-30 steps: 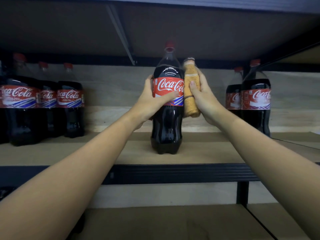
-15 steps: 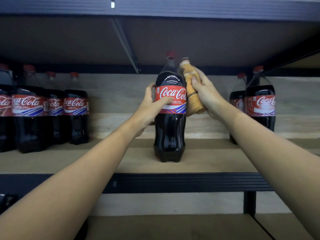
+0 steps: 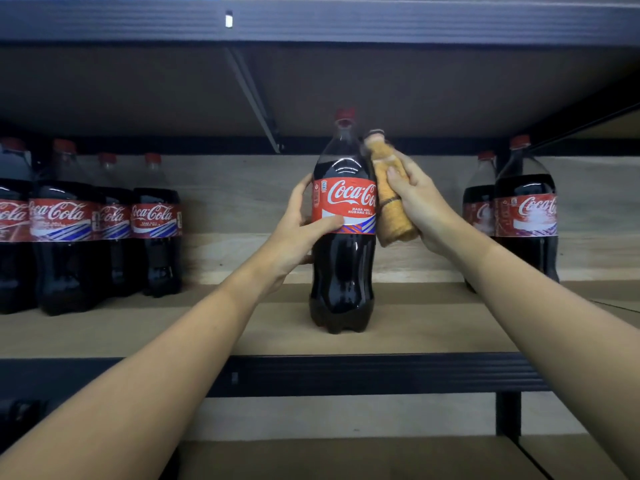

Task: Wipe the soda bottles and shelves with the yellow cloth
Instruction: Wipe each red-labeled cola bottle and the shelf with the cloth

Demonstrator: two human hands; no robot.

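Observation:
A large cola bottle [image 3: 343,258] with a red label and red cap stands upright at the middle of the wooden shelf [image 3: 242,334]. My left hand [image 3: 298,230] grips its left side at label height, thumb across the label. My right hand [image 3: 422,206] holds a folded yellow cloth [image 3: 391,199] pressed against the bottle's right shoulder and label edge.
Several more cola bottles [image 3: 86,230] stand in a row at the left of the shelf, and two bottles [image 3: 523,216] stand at the right. A dark shelf board [image 3: 311,22] hangs close above. A black front rail [image 3: 346,374] edges the shelf, with another shelf [image 3: 346,459] below.
My right hand has slid the cloth a little higher along the bottle's right side. The left hand keeps its hold. My head has tilted up, showing more of the upper shelf.

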